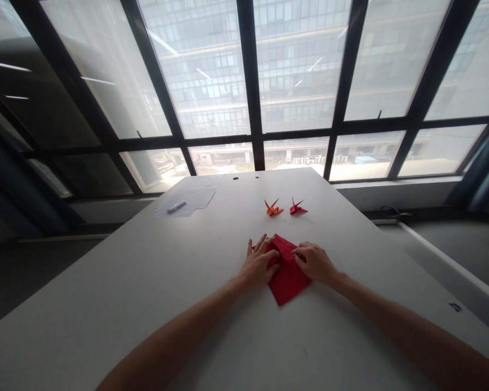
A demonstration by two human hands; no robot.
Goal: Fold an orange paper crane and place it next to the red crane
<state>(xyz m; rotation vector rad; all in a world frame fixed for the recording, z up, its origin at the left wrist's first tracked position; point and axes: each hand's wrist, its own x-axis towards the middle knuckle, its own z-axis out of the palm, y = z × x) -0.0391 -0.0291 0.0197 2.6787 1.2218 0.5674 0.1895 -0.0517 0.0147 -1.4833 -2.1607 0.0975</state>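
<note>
A sheet of red origami paper, partly folded, lies on the white table with one corner toward me. My left hand rests over its left side. Its thumb and index finger bend in on the paper, while the other fingers spread out beyond. At the right edge, my right hand has its thumb and fingers closed on the paper. The paper under both hands is hidden. Past the sheet stand two folded paper cranes, an orange crane and a red crane to its right.
Printed sheets lie at the table's far left, with a white pen-like object on top. The white table reaches toward tall windows. A small dark mark is near its right edge. Dark round holes sit at the far end.
</note>
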